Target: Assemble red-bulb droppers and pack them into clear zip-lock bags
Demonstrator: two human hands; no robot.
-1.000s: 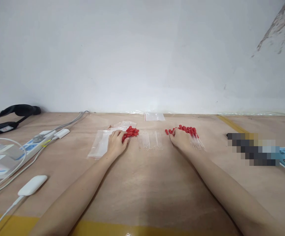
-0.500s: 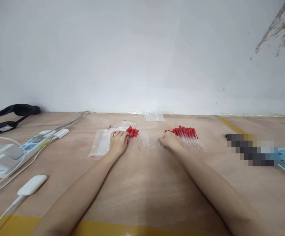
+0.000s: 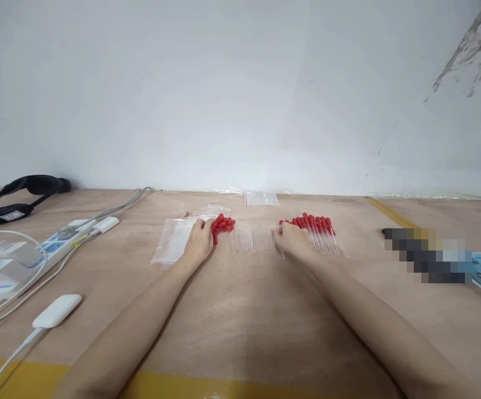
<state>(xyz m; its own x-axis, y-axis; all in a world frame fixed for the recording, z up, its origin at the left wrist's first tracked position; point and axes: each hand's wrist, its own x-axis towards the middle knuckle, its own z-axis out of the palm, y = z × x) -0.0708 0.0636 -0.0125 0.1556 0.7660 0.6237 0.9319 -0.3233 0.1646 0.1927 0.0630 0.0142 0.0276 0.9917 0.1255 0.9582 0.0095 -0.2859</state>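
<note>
Tubes lie on a tabletop, scuffed wall behind; right hand pinches one; left hand curled, grip unclear.

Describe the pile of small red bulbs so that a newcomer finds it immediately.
On the brown table, find the left hand. Just right of it lies the pile of small red bulbs. Unlike the red-topped clear tubes farther right, these show no tubes attached.

I see plain red bulbs, colourless clear tubes, whitish see-through bags, my light brown tabletop striped with yellow tape, a blue-and-white power strip, and a pale grey wall blotched brown.
</note>
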